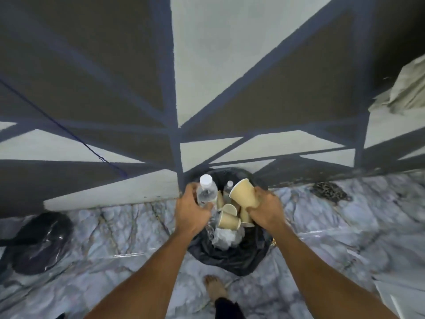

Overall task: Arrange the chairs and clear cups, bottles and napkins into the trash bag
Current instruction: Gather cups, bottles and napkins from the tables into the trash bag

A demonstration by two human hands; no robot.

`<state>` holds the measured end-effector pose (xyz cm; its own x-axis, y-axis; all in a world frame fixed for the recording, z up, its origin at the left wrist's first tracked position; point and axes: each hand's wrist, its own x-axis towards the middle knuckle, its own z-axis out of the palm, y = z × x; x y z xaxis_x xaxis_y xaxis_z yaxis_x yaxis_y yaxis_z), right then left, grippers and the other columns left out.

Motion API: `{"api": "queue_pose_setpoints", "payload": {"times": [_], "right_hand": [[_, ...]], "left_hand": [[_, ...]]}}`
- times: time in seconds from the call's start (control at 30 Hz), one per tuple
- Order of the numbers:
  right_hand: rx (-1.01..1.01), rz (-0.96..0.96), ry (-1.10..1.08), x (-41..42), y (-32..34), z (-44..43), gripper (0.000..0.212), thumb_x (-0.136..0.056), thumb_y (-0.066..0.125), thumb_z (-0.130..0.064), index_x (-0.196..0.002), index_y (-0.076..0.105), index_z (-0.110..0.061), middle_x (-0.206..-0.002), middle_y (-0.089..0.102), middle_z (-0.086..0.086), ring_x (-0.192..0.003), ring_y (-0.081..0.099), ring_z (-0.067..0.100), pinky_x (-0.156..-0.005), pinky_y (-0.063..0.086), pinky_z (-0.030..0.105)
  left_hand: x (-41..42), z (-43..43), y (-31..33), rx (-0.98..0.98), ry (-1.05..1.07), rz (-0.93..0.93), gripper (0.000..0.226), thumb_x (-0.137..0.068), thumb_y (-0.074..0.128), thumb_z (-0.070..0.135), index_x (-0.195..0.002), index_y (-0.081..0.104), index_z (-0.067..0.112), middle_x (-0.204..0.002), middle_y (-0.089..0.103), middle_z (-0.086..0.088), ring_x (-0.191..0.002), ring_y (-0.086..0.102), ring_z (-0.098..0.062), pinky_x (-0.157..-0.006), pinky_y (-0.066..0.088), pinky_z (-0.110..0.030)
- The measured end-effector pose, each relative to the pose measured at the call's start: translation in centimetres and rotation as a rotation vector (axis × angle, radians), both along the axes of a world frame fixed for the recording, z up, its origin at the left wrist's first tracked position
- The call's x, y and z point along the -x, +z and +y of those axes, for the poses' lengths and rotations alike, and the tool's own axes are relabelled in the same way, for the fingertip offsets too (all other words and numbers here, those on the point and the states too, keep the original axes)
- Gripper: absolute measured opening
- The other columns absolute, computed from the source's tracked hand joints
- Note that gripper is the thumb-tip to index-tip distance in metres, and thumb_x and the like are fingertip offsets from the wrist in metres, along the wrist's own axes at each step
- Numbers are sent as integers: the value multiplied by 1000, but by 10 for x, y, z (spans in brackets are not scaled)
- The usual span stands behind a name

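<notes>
Left hand (192, 212) grips bottle (207, 192); right hand (266, 208) grips cup (243, 194) over bag (230, 259)

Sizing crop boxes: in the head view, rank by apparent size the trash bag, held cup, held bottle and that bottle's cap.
1. trash bag
2. cup and bottle: about alike, the bottle partly hidden by the left hand, so not ranked
3. cap
</notes>
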<state>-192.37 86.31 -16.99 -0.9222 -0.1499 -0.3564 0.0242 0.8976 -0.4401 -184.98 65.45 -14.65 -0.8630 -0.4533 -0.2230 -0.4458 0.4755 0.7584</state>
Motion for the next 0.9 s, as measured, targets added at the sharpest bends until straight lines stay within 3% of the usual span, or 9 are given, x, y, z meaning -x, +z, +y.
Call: {"api": "queue_pose_setpoints", "payload": {"times": [0.33,0.4,0.47,0.57,0.8,0.9], "right_hand": [[-12,-58,-5,22,-24,-3,56,-68,76,-31,-119,56,-19,-107,69,8,-97,65,30,-74,47,30],[2,-93,-19,22,-29,-3,60,-68,76,-29,-123,55,-18,-112,68,9,-103,63,30,-79,50,32],[-38,-168,-15,21,-32,-2,74,-71,76,-30,-139,47,-17,-127,63,9,-117,58,30,-91,50,37],[-86,-252,-21,17,-33,0,85,-74,75,-31,-150,36,-19,-140,53,8,-129,50,28,-100,47,39],[6,-208,-22,14,-15,-14,66,-75,67,-14,-139,51,-15,-131,60,13,-120,57,30,-97,50,38],[55,-189,9,8,-6,-27,65,-76,68,-18,-139,53,-17,-129,60,11,-116,59,29,-94,52,36]], "left_hand": [[36,2,-25,16,-24,-104,51,-64,78,25,-108,54,35,-98,71,7,-89,67,-20,-81,58,-39],[38,5,-27,-11,-56,-127,46,-69,79,17,-107,57,28,-98,69,5,-88,66,-19,-81,57,-35],[35,7,-31,-30,-104,-195,36,-71,79,15,-101,60,23,-96,67,6,-87,65,-17,-80,57,-33],[25,9,-37,-24,-172,-271,21,-66,72,18,-83,61,24,-84,66,5,-78,67,-20,-71,60,-41],[11,-3,-27,-37,-102,-240,23,-68,74,14,-83,63,26,-79,66,6,-75,66,-16,-73,59,-39],[1,-12,-15,-32,-62,-218,23,-72,77,11,-86,64,24,-83,66,7,-80,65,-14,-78,59,-37]]}}
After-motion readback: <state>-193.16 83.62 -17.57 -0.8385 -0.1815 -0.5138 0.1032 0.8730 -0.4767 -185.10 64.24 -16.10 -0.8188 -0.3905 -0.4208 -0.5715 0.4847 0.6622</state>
